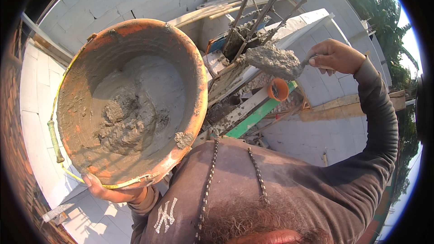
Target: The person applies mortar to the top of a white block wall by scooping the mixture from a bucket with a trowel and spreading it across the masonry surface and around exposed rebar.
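Note:
My left hand [108,193] grips the lower rim of an orange bucket [194,77], tilted so its inside faces me. Wet grey mortar [129,117] coats the inside and lies in lumps at the bottom. A thin yellow handle with a green grip [55,141] hangs off its left side. My right hand [334,56] is raised at the right, closed on the handle of a trowel. The trowel blade [275,62] carries a heap of grey mortar and points left toward the bucket, above a column of steel bars [253,13].
White block walls [316,126] stand below and around me. Steel rebar rises from a mortar-filled gap. A green plank [253,119], wooden boards [343,106] and a small orange cup [279,89] lie below. Trees [384,13] show at the right.

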The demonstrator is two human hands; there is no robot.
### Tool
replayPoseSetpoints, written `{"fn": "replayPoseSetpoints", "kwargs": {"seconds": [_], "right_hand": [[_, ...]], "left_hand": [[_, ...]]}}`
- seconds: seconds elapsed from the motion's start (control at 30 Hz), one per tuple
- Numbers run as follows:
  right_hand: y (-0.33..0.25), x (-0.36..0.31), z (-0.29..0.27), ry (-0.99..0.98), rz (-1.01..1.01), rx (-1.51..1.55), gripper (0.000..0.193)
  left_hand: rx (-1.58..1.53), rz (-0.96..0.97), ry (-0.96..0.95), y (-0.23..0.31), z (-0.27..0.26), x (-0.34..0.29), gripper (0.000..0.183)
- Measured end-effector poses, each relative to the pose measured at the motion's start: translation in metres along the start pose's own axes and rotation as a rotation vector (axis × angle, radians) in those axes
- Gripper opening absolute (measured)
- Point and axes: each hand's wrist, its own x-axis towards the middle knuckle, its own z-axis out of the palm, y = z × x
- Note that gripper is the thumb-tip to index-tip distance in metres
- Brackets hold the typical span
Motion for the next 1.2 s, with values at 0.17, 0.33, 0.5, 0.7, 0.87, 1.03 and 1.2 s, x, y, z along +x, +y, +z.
{"fn": "replayPoseSetpoints", "kwargs": {"seconds": [0.17, 0.33, 0.5, 0.7, 0.87, 1.03, 1.2], "right_hand": [[-0.027, 0.049, -0.016, -0.063, -0.018, -0.143, 0.034], [-0.044, 0.062, -0.025, -0.115, -0.021, -0.199, 0.038], [-0.033, 0.061, -0.022, -0.063, -0.014, -0.184, 0.039], [-0.008, 0.055, -0.011, 0.025, -0.122, -0.034, 0.037], [-0.006, 0.048, 0.000, 0.109, -0.238, -0.165, 0.030], [0.014, 0.042, 0.000, 0.031, -0.109, 0.112, 0.027], [0.038, 0.028, -0.007, 0.027, -0.229, 0.031, 0.029]], "left_hand": [[-0.051, -0.134, -0.026, 0.008, -0.012, 0.005, 0.075], [-0.059, -0.162, -0.025, 0.005, -0.016, 0.003, 0.075], [-0.043, -0.173, 0.053, 0.003, -0.012, -0.001, 0.072], [-0.136, -0.265, 0.082, 0.010, -0.005, 0.007, 0.071], [-0.129, -0.197, 0.028, 0.002, -0.009, 0.008, 0.076], [-0.128, -0.209, 0.035, 0.007, -0.004, 0.013, 0.081], [-0.216, -0.177, 0.070, 0.025, 0.005, 0.021, 0.080]]}}
